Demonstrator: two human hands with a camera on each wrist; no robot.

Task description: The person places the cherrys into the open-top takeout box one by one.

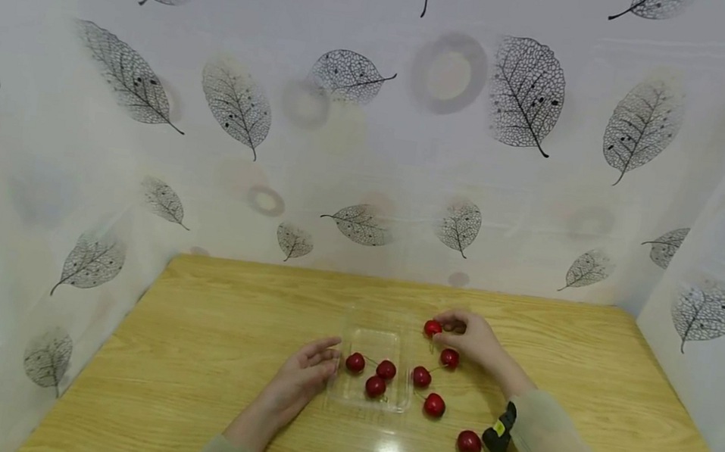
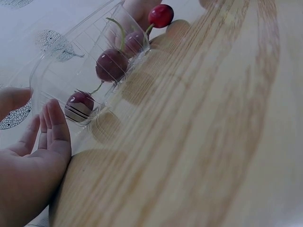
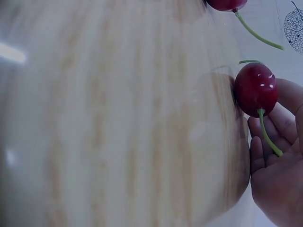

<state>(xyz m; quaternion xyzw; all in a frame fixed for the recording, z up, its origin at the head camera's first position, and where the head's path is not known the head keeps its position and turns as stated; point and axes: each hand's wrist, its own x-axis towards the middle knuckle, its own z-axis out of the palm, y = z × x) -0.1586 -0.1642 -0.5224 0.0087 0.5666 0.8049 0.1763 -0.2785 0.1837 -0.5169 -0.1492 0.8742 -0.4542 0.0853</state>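
Three shiny red cherries with thin green stalks (image 1: 371, 374) sit inside a clear see-through plastic tray (image 1: 377, 333) in the middle of a light yellow wooden table (image 1: 218, 329). They lie close together at the near end of the tray, so the far end has room left

One more red cherry (image 1: 433, 328) is in the right hand (image 1: 473, 338), just past the tray's far right corner. The thumb and fingertips pinch it, and in the right wrist view its green stalk hangs down across the fingers (image 3: 272, 137). I think a small pinch suits it, because the fruit is little and round and could roll away

Four other loose red cherries (image 1: 435, 404) lie on the wood to the right of the tray, near the right hand and wrist. That keeps them close for that hand

The left hand (image 1: 307, 371) lies flat on the table with straight, relaxed fingers and holds nothing. Its fingertips (image 2: 53, 124) are right up against the tray's left wall, but I cannot tell for sure if they touch it. My guess is the hand waits there so the light tray will not slide

A white curtain printed with grey leaves (image 1: 524, 94) hangs all around the table
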